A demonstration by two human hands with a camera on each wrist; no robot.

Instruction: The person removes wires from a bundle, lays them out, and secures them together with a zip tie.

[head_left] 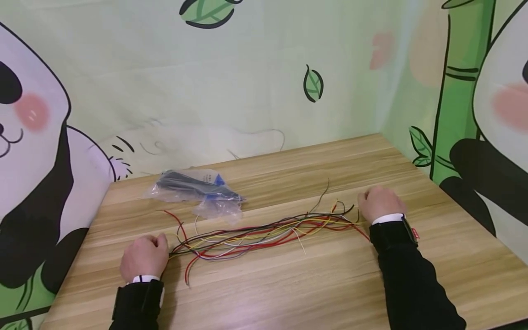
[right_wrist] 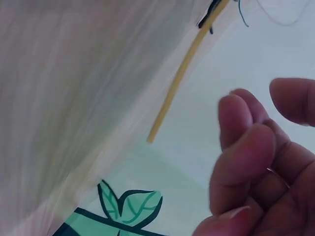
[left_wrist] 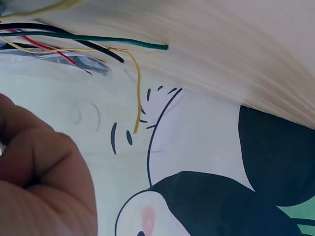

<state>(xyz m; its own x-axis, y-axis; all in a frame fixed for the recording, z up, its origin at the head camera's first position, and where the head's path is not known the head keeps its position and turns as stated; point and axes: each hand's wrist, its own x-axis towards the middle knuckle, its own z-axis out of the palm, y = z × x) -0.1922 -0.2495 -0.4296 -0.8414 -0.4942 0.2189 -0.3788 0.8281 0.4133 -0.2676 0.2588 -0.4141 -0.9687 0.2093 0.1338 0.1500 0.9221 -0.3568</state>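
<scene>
A loose bundle of thin wires [head_left: 264, 233] in red, black, yellow, white and purple lies lengthwise across the wooden table, some ends splaying outward. My left hand [head_left: 145, 257] is beside the bundle's left end, fingers loosely curled. In the left wrist view a green wire [left_wrist: 123, 41] and a bent yellow wire [left_wrist: 138, 83] run past, apart from the curled fingers [left_wrist: 54, 157]. Just beyond the right end is my right hand [head_left: 381, 205]. The right wrist view shows its fingers [right_wrist: 241, 157] loosely bent and holding nothing, with a yellow wire [right_wrist: 179, 81] off to the side.
Behind the wires, a clear plastic bag [head_left: 194, 190] with dark contents and blue marks lies on the table [head_left: 280, 293]. A backdrop [head_left: 255, 82] printed with pandas, leaves and bamboo rises along the table's back and sides.
</scene>
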